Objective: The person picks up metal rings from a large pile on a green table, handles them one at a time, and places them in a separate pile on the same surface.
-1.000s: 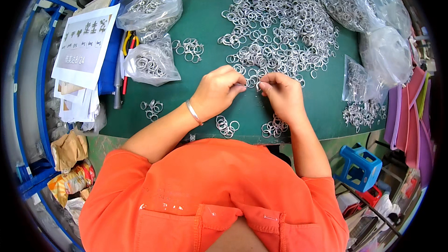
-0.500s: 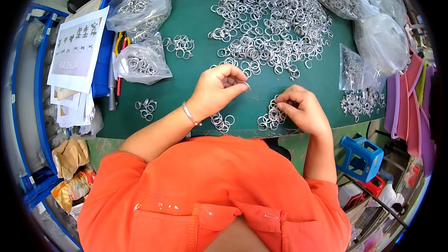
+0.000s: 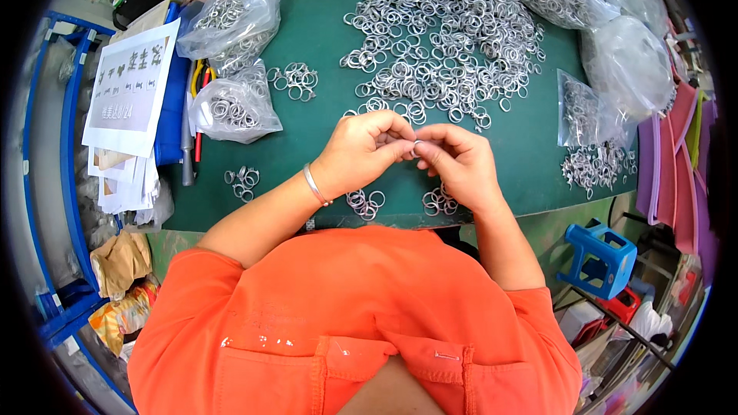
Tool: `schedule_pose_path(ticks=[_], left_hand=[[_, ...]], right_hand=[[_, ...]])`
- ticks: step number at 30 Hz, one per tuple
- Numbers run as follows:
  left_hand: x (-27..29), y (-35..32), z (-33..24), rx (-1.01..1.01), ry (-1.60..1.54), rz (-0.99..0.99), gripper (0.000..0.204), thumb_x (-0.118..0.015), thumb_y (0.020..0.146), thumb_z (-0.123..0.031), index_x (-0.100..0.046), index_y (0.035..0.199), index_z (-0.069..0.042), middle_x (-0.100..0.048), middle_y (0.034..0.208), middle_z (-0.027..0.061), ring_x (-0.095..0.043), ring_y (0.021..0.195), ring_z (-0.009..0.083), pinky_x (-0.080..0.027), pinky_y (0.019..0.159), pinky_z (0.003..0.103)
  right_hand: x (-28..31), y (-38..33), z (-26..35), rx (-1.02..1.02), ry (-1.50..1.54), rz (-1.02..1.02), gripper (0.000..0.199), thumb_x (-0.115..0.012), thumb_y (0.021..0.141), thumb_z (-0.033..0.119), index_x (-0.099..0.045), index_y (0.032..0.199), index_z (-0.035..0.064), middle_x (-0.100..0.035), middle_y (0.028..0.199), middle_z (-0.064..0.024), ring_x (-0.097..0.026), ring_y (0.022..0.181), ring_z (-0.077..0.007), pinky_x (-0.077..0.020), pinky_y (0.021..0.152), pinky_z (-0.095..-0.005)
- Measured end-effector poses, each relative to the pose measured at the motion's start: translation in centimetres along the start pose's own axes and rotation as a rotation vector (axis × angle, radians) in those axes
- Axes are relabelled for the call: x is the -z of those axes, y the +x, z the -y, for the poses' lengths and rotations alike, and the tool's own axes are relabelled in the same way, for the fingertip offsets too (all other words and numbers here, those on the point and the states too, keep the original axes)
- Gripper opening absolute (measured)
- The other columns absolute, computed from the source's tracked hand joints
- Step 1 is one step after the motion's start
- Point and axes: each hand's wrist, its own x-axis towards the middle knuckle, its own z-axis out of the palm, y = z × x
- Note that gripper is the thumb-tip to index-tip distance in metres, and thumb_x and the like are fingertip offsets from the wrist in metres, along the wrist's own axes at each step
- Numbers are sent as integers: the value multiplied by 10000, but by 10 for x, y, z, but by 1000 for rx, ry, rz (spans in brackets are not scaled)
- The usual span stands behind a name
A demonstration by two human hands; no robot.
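Just in front of my chest, both hands meet over the green table point(image 3: 323, 165). A small silver ring point(image 3: 416, 149) shows between the fingertips, mostly covered by them. My left hand point(image 3: 365, 151) is closed in a pinch on it. My right hand point(image 3: 461, 163) pinches at the same spot, its thumb and fingertips touching the ring. Below the right hand is a small cluster of rings point(image 3: 440, 201), partly hidden by it. Another small cluster of rings point(image 3: 364, 204) lies by my left wrist. Beyond my hands spreads a large heap of silver rings point(image 3: 446, 38).
Plastic bags of rings point(image 3: 235, 107) stand at the left, beside pliers point(image 3: 201, 77) and printed sheets point(image 3: 131, 88). At the right lie a clear bag point(image 3: 626, 69) and a pile of small metal pieces point(image 3: 592, 165). A blue stool point(image 3: 598, 260) stands below the table edge.
My right hand has moved up and left from the near cluster of rings to meet my left hand at the ring. The left hand has stayed nearly in place.
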Motion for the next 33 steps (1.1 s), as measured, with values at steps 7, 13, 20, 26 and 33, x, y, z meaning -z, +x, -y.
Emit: schedule_pose_path(ticks=[7, 13, 20, 26, 33], left_hand=[[9, 16, 12, -541, 826, -111, 228, -740, 719, -19, -658, 927, -63, -611, 934, 87, -587, 881, 294, -474, 773, 370], [7, 19, 21, -536, 1014, -86, 201, -754, 685, -34, -644, 846, -82, -597, 914, 43, -575, 875, 252, -445, 764, 351], [14, 15, 20, -635, 919, -143, 196, -735, 688, -6, -640, 833, -97, -622, 874, 20, -591, 853, 226, -423, 753, 346], [12, 12, 17, -568, 922, -146, 194, -733, 693, -8, -650, 844, -98, -625, 881, 26, -592, 852, 231, -424, 756, 347], [16, 8, 13, -567, 792, -199, 145, -738, 728, -5, -668, 842, -61, -642, 871, 53, -620, 794, 225, -476, 701, 319]], right_hand=[[29, -1, -6, -314, 508, 54, 104, -593, 925, 40, -606, 1000, -31, -682, 821, -137, -674, 644, -174, -574, 559, -274], [39, -10, -2, -333, 471, 55, 94, -560, 932, 42, -600, 984, -25, -679, 798, -130, -655, 600, -154, -547, 522, -248], [47, -26, 4, -43, -479, -32, 76, -592, 867, 28, -635, 888, -31, -659, 785, -142, -642, 690, -257, -502, 639, -337], [38, -23, 10, 108, -671, -69, 40, -633, 811, -8, -649, 847, -20, -616, 797, -147, -614, 755, -300, -481, 686, -353], [46, -23, 6, 152, -528, -38, 41, -629, 821, -40, -637, 852, -15, -600, 798, -100, -583, 719, -222, -468, 667, -316]])
